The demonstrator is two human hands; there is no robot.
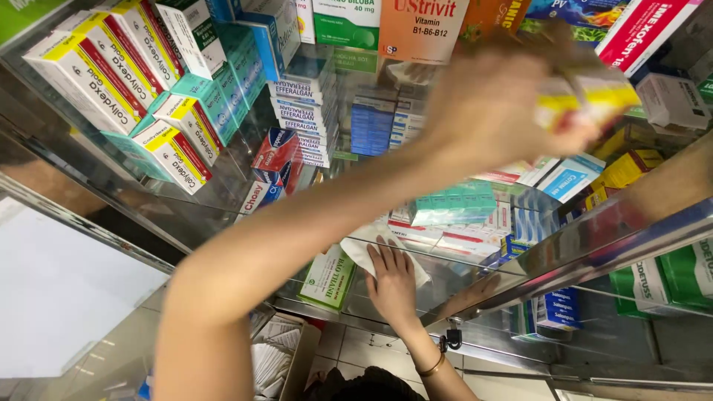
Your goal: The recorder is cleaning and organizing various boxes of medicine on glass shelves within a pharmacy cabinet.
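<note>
My left hand is raised high at the upper right, blurred by motion, and grips a yellow and red medicine box in front of the upper shelf stock. My left forearm runs across the picture from the lower left. Far lower down, my right hand lies palm down, fingers spread, on a white cloth that rests on a glass shelf. A thin bracelet sits on that wrist. A green and white box lies just left of the cloth.
Glass shelves packed with medicine boxes fill the view: white, yellow and red cartons top left, blue and white stacks in the middle, teal packs. A metal shelf rail crosses at right. A carton of papers stands on the floor.
</note>
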